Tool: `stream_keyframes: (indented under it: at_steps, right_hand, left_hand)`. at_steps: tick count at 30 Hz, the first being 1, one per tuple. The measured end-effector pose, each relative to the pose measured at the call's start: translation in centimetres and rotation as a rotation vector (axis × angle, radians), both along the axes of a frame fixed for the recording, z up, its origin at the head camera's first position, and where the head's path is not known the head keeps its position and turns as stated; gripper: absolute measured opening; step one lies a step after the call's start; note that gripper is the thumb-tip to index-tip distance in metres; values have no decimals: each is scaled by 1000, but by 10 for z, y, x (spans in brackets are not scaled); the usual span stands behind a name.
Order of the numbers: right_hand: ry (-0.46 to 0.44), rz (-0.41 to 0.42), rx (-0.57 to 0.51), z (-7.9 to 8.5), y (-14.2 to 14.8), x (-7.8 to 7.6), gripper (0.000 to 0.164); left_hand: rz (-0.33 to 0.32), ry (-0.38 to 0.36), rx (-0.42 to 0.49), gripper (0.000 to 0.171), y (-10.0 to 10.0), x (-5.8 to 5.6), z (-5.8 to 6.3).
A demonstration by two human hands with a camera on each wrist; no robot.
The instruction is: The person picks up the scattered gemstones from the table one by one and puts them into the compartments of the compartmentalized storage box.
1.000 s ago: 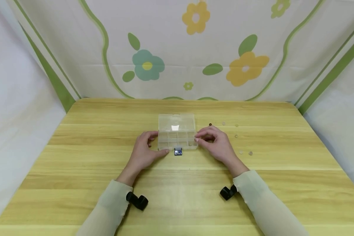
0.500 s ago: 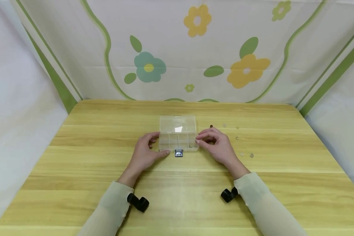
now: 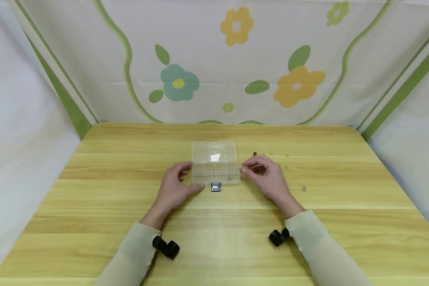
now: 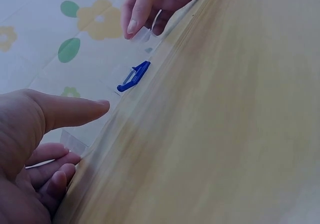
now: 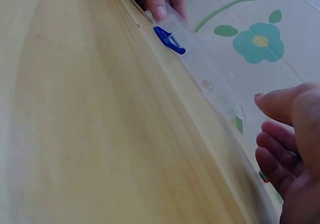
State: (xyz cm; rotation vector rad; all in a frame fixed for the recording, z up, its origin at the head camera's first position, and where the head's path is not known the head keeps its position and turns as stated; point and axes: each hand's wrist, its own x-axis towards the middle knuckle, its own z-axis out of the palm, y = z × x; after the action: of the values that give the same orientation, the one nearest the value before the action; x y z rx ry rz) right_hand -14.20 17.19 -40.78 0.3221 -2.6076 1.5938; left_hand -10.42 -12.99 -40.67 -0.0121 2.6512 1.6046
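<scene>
A clear plastic compartment box (image 3: 198,168) lies on the table, its lid (image 3: 203,151) raised at the back and a blue latch (image 3: 216,187) hanging at the front. My left hand (image 3: 175,183) holds the box's left end, thumb along the front edge and fingers at the side. A small round bead (image 5: 207,85) shows through the wall near the right end. Just right of the box is my right hand (image 3: 266,177), a small gap between fingertips and wall. Its thumb and loosely curled fingers stand apart in the right wrist view, with nothing between them.
Several small pieces lie scattered on the wooden table (image 3: 214,246) to the right: a dark red bead (image 3: 255,153) behind the right hand, a greyish piece (image 3: 304,188) and pale ones such as a small disc (image 3: 286,168). A flowered curtain (image 3: 214,59) hangs behind.
My right hand has drawn slightly to the right, off the box's right wall. The left hand and the box stay as they were; the head view shifts a little.
</scene>
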Motion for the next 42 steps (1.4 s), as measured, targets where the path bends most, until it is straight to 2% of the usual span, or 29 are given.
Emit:
stream_keyframes:
  at_steps: [9,16,22,26,29,36,42]
  right_hand:
    - [19,-53,-4,2,18,2,17]
    - [37,-128,41,10,50,4,18]
    - [-51,-158,100,18,84,8,27]
    - [-127,-141,130,19,109,10,34]
    - [-147,-131,142,16,126,12,35]
    - [-140,-96,197,8,156,12,31]
    - [-110,10,206,5,176,12,27]
  left_hand:
    - [25,-5,-11,77,-2,8,-5]
    - [21,2,-8,76,0,6,-4]
    - [21,4,-8,76,0,5,-4]
    - [18,2,-9,76,1,5,-3]
    - [12,3,-13,76,2,4,-4]
    - [0,8,-13,76,2,2,-4]
    - [-1,17,-17,76,1,-1,-2]
